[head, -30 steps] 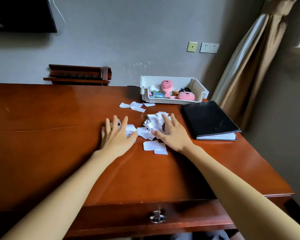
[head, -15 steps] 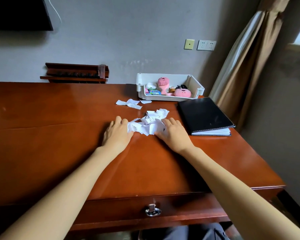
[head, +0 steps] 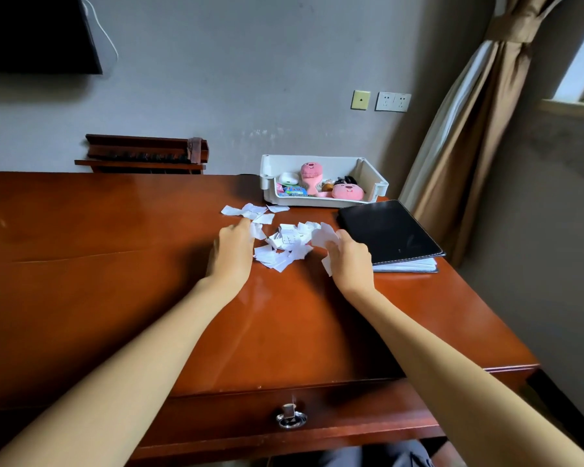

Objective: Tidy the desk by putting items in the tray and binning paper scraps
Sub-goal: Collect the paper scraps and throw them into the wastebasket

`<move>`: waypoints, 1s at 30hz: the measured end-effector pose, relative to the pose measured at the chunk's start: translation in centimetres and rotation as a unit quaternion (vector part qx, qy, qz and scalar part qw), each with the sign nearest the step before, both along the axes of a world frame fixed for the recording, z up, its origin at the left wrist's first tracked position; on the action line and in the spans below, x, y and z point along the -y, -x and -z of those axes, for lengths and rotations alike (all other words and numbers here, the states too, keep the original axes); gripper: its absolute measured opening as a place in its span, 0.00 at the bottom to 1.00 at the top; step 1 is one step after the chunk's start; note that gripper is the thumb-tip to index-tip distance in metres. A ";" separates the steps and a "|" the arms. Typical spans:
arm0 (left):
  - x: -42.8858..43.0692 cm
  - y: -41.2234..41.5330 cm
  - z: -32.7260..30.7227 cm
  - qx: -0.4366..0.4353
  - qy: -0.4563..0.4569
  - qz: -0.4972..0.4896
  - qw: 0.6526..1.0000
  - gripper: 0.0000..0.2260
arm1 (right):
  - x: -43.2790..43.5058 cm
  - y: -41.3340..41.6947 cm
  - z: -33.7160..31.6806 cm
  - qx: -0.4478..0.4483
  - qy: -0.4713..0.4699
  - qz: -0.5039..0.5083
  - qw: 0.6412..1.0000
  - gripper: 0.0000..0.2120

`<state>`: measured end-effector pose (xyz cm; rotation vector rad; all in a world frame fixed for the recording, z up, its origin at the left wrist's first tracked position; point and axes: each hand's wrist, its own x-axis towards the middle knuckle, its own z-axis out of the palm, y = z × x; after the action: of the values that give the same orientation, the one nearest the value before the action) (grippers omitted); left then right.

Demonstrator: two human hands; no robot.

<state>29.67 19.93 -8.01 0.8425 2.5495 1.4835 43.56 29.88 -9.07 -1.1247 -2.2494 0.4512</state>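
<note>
Two bare hands flank a pile of white paper scraps (head: pixel 284 246) mid-desk (head: pixel 98 264): the left hand (head: pixel 231 254) cupped loosely, the right hand (head: pixel 349 261) curled around several scraps. Behind sit one white tray (head: pixel 371 180) holding two pink plush toys (head: pixel 347 191) and one black notebook (head: pixel 388 232), right of the pile.

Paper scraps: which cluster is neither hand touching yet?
The small far cluster just left of the tray's front. The central pile sits between both hands.
</note>
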 end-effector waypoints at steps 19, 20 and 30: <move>-4.6 -9.7 -3.0 -0.093 -0.020 0.128 0.987 0.07 | -4.0 -9.4 -2.6 -0.195 0.109 0.057 0.973 0.09; -4.8 -10.7 -3.1 -0.085 -0.026 0.131 0.987 0.07 | -4.0 -10.4 -2.6 -0.199 0.098 0.058 0.973 0.09; -9.8 -24.4 -2.4 -0.026 -0.069 0.245 0.967 0.08 | -5.2 -24.0 -2.9 -0.269 0.085 0.140 0.949 0.14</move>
<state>54.04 29.70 -5.57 1.4184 2.0620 1.4920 67.55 35.09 -6.16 -1.2079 -1.5751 0.7404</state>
